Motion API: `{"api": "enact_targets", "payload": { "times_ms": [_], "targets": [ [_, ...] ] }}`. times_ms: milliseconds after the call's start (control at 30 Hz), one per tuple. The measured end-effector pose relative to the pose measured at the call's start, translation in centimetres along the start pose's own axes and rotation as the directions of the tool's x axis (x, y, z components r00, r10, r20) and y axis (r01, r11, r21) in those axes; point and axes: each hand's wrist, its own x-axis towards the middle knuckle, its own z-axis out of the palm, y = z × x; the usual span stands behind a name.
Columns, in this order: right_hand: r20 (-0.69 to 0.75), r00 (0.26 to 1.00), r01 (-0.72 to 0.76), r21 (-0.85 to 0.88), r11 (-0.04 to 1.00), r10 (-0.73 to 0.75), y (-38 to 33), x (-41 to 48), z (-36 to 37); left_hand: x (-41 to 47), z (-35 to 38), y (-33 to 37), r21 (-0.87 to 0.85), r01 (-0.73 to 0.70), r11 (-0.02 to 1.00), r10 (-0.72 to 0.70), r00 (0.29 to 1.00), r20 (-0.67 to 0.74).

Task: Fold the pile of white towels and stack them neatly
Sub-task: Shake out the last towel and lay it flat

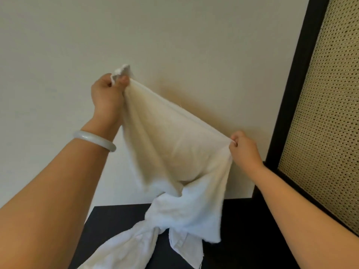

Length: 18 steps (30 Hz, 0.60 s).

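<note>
White terry towel [171, 144] hangs stretched in the air between two raised hands, its hemmed top edge running taut on a slant from upper left down to lower right; the left hand [105, 94] pinches one corner, fingers curled round a small tuft of cloth that sticks up above the knuckles; the right hand [244, 146], lower and further right, pinches the other corner between thumb and fingertips. A pale jade-coloured bangle [95, 140] sits on the left wrist. Below the stretched edge the towel falls in soft folds and narrows into a twisted bunch; its lower end trails down onto a dark tabletop [108, 226], where more white cloth [124, 249] lies crumpled toward the bottom edge of the view, and I cannot tell whether that is the same towel or another. Behind stands a plain cream wall [174, 32]; at right, a black-framed panel of woven cane [328, 113].
</note>
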Motion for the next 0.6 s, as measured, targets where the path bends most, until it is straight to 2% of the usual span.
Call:
{"api": "enact_targets", "payload": {
  "times_ms": [100,167,200,233,300,367,433,500,600],
  "targets": [
    [0.092,0.995,-0.022,-0.059,0.998,0.028,0.9,1.6,-0.7,-0.5,-1.4,-2.9,0.108,0.108,0.988,-0.105,0.994,-0.033],
    [0.241,0.957,-0.137,-0.111,0.984,0.161,2.2,0.7,0.6,-3.2,-2.1,-7.2,0.247,0.235,0.940,-0.242,0.970,-0.003],
    [0.317,0.916,-0.234,-0.078,0.969,0.247,3.1,-0.3,1.7,-5.4,-2.5,-9.5,0.325,0.284,0.902,-0.309,0.951,0.027],
    [0.400,0.858,-0.364,0.030,0.931,0.323,3.9,-1.7,2.9,-7.6,-3.0,-11.7,0.399,0.314,0.861,-0.366,0.929,0.058],
    [0.561,0.715,-0.611,0.213,0.762,0.417,5.6,-4.6,5.2,-12.6,-4.0,-15.3,0.514,0.344,0.786,-0.451,0.887,0.095],
    [0.724,0.581,-0.730,0.261,0.632,0.372,7.2,-6.9,7.1,-17.2,-5.0,-18.1,0.604,0.370,0.705,-0.528,0.843,0.100],
    [0.796,0.492,-0.768,0.205,0.607,0.353,9.1,-8.6,8.2,-21.1,-5.7,-19.7,0.653,0.438,0.618,-0.614,0.788,0.052],
    [0.762,0.490,-0.749,0.119,0.651,0.424,11.5,-9.7,8.9,-23.5,-6.0,-20.4,0.643,0.521,0.562,-0.684,0.730,0.006],
    [0.605,0.608,-0.502,-0.209,0.839,0.514,14.3,-10.5,9.1,-24.9,-5.6,-20.8,0.743,0.528,0.412,-0.785,0.620,-0.005]
  ]
}}
